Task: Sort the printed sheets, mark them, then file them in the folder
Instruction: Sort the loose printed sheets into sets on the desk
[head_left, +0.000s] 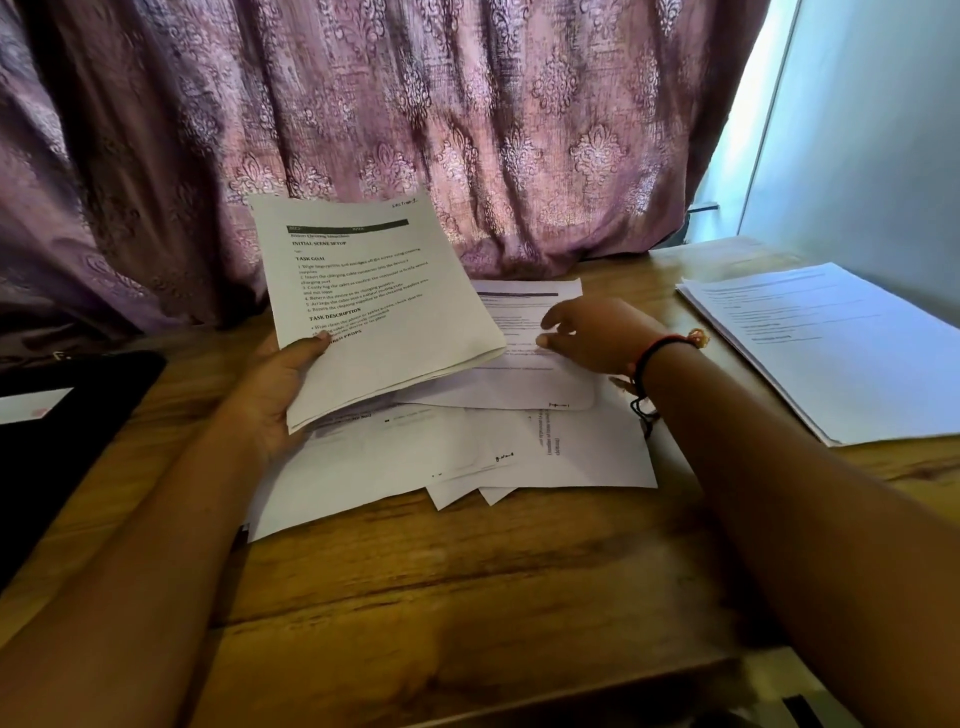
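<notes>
My left hand (275, 389) grips a thin bundle of printed sheets (374, 301) by its lower left edge, thumb on the front page, holding it tilted up above the table. Under it lies a loose, overlapping pile of printed sheets (467, 447) spread over the middle of the wooden table (441, 582). My right hand (587, 332), with a red and black thread band at the wrist, reaches over the pile, and its fingers touch the top sheet (519, 312) at the pile's far side. A neat stack of sheets (831, 343) sits apart at the right.
A black folder or case (67, 431) with a small white paper on it lies at the left table edge. A purple patterned curtain (415, 114) hangs behind the table. A pale wall (872, 130) stands at the right.
</notes>
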